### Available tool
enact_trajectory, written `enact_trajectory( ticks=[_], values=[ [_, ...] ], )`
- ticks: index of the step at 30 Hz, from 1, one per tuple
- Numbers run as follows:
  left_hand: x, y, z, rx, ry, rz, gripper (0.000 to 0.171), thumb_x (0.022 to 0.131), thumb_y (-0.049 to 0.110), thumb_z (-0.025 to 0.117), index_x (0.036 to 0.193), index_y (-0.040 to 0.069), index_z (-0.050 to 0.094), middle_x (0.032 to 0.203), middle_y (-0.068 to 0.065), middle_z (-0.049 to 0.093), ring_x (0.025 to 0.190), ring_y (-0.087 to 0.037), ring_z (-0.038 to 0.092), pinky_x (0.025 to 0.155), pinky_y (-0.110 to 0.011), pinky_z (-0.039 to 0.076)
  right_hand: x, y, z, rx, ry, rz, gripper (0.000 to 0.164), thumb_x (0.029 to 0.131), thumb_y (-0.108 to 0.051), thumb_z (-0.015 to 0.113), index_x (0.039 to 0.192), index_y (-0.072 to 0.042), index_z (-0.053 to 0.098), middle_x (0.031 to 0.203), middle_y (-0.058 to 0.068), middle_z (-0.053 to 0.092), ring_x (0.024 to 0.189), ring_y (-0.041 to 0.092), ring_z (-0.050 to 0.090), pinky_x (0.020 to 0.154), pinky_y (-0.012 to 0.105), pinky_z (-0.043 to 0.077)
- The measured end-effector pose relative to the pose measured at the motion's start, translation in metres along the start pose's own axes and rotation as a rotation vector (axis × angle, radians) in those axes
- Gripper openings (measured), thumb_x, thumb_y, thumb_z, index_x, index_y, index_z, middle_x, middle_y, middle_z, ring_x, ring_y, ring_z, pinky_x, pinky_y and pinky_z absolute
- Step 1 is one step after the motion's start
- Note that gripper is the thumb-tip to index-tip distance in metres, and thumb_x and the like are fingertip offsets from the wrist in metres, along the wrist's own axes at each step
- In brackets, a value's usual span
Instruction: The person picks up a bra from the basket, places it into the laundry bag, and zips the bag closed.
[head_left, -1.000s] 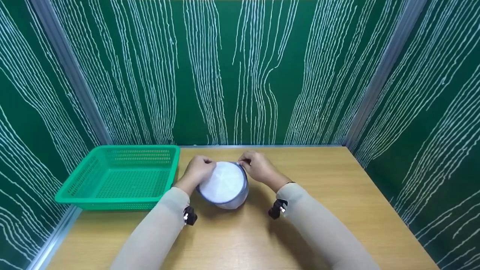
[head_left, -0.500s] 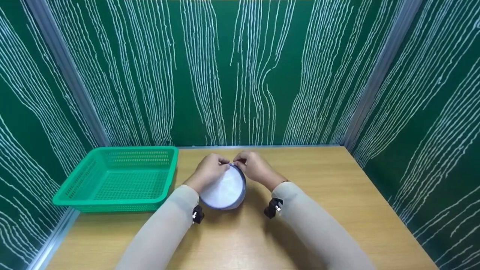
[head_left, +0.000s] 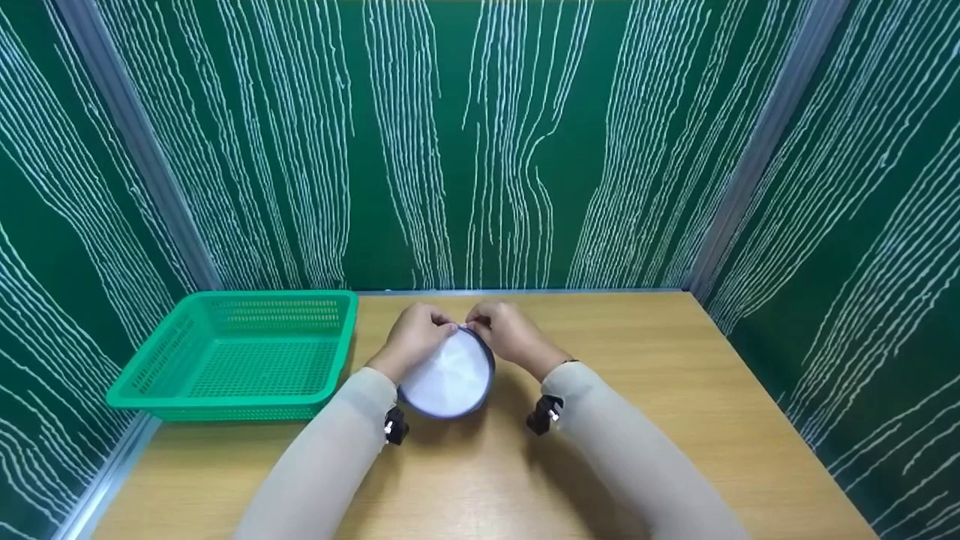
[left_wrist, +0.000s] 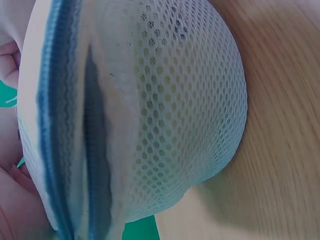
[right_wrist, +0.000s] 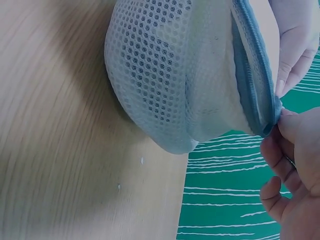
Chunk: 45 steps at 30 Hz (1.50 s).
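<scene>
A white mesh laundry bag point(head_left: 450, 375) with a round flat top and a blue zipper point(left_wrist: 55, 115) sits on the table between both hands. The zipper edge gapes partly in the left wrist view, and its netting side point(right_wrist: 155, 60) bulges toward the wood. My left hand point(head_left: 418, 334) pinches the far edge of the bag's top. Close beside it, my right hand point(head_left: 510, 334) pinches the zipper's end between thumb and forefinger, its other fingers loosely bent in the right wrist view. The two hands' fingertips nearly meet at the rim. The bag's inside is hidden.
A green plastic basket point(head_left: 330, 394) with slotted walls stands on the left of the wooden table point(head_left: 637, 420), near the left forearm. Green panels point(head_left: 517, 150) with white wavy lines rise behind the table and on both sides.
My left hand has moved right along the bag's rim until it is beside the right hand. The bag's top has tilted slightly. Over the last half second both hands have barely moved.
</scene>
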<state>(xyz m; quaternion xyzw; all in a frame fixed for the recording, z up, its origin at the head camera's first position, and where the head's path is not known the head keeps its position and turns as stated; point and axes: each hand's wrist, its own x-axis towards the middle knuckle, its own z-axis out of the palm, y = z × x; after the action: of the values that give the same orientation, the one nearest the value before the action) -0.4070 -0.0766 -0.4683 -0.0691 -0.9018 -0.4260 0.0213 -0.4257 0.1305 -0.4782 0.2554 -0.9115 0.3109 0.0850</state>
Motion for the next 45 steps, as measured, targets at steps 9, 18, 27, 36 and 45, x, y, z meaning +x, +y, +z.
enact_trajectory(
  ticks=[9,18,27,36,45],
  values=[
    [0.001,-0.007,0.0,-0.06,0.018,-0.016,0.015,0.106,0.018,0.078,0.098,0.01,0.088,0.105,-0.007,0.084,0.103,-0.022,0.072,0.099,-0.043,0.062,-0.005,0.004,0.002,-0.025,0.052,-0.045,0.01,0.108,-0.005,0.074,0.107,-0.006,0.084,0.109,0.012,0.087,0.106,0.031,0.084,0.094,0.045,0.069],
    [-0.004,-0.012,-0.005,-0.082,0.063,-0.122,0.019,0.107,0.021,0.075,0.094,0.01,0.085,0.105,-0.006,0.08,0.097,-0.02,0.067,0.092,-0.04,0.061,-0.008,0.012,0.001,-0.011,0.037,-0.017,0.009,0.108,-0.004,0.074,0.108,-0.006,0.083,0.11,0.012,0.086,0.104,0.028,0.083,0.092,0.04,0.07],
    [-0.01,-0.014,-0.011,-0.095,0.111,-0.182,0.021,0.107,0.021,0.071,0.092,0.01,0.08,0.101,-0.005,0.074,0.096,-0.021,0.063,0.092,-0.041,0.058,-0.012,0.015,-0.002,0.036,0.017,0.012,0.011,0.111,-0.005,0.071,0.108,-0.008,0.081,0.108,0.009,0.085,0.103,0.024,0.081,0.094,0.041,0.069],
    [-0.016,-0.023,-0.018,0.001,0.206,-0.234,0.021,0.101,0.018,0.064,0.084,0.013,0.076,0.098,-0.005,0.074,0.093,-0.024,0.063,0.092,-0.044,0.057,-0.017,0.02,-0.003,0.058,0.008,0.057,0.01,0.111,-0.009,0.072,0.107,-0.011,0.081,0.108,0.007,0.084,0.105,0.022,0.081,0.096,0.042,0.068],
    [-0.017,-0.022,-0.014,-0.038,0.145,-0.263,0.019,0.106,0.022,0.064,0.094,0.012,0.074,0.101,-0.006,0.07,0.098,-0.024,0.062,0.091,-0.041,0.055,-0.016,0.02,-0.005,0.074,0.005,0.099,0.008,0.111,-0.009,0.072,0.109,-0.011,0.08,0.109,0.007,0.084,0.103,0.022,0.079,0.093,0.039,0.068]
  ],
)
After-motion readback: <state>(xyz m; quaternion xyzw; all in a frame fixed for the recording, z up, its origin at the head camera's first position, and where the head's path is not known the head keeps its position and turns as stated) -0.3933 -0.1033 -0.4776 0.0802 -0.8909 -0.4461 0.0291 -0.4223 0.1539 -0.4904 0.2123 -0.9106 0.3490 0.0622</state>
